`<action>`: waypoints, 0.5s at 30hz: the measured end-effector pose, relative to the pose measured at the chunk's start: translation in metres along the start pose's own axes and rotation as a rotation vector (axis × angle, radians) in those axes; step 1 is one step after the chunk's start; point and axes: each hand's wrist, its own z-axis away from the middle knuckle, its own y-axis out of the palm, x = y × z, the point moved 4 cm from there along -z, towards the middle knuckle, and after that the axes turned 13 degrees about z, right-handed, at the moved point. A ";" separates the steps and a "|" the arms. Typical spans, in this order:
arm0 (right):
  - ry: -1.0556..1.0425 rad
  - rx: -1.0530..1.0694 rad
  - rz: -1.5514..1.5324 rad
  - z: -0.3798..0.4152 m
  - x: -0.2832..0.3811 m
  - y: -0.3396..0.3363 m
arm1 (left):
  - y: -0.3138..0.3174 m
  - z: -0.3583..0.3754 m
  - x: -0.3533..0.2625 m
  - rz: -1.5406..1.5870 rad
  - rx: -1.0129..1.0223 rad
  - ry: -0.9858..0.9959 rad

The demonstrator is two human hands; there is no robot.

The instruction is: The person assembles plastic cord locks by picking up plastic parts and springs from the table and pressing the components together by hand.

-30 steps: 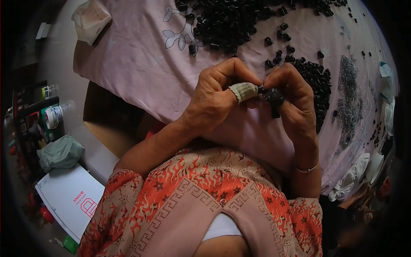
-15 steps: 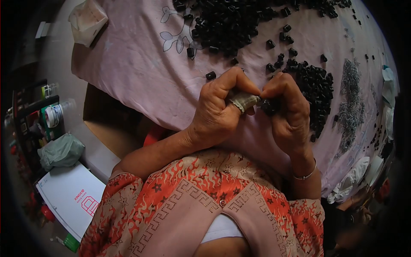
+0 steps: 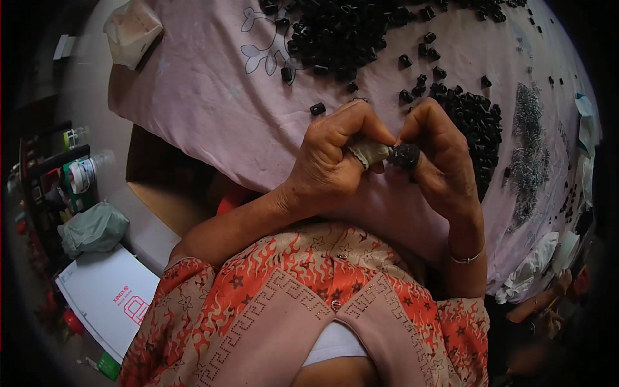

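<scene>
My left hand (image 3: 332,148) is closed in a pinch, its thumb wrapped in a pale cloth finger cover (image 3: 369,153). Right against it, my right hand (image 3: 445,155) pinches too, and a dark, worn-looking cover (image 3: 405,156) sits on its thumb tip. The fingertips of both hands meet above the pink cloth. Whatever lies between them is too small and hidden to name. Just beyond my right hand is a heap of small black plastic pieces (image 3: 476,122). One loose black piece (image 3: 317,109) lies near my left knuckles.
A larger pile of black pieces (image 3: 342,35) spreads over the pink cloth (image 3: 200,84). Small metal springs (image 3: 529,155) lie to the right. A paper container (image 3: 132,32) stands at the upper left, above a cardboard box (image 3: 167,206). Another person's hand (image 3: 558,290) shows at lower right.
My right hand has turned slightly and its wrist has shifted a little right, showing more of the dark thumb cover. My left hand has barely moved.
</scene>
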 end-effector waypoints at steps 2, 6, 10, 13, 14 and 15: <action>-0.012 0.013 -0.007 -0.001 0.002 0.001 | 0.001 0.001 0.000 -0.005 -0.009 0.001; -0.109 -0.032 0.247 -0.006 0.007 -0.002 | 0.003 -0.005 0.001 -0.115 0.006 0.085; -0.242 -0.168 0.245 -0.005 0.006 0.000 | 0.003 -0.004 0.010 0.030 -0.047 -0.049; -0.260 -0.217 0.175 0.002 0.020 0.004 | 0.011 -0.002 -0.001 0.223 -0.098 -0.032; -0.245 -0.240 0.118 0.004 0.026 0.006 | 0.010 -0.002 -0.011 0.124 -0.076 0.024; -0.268 -0.274 0.102 0.005 0.030 0.007 | 0.010 -0.002 -0.016 0.090 -0.074 0.056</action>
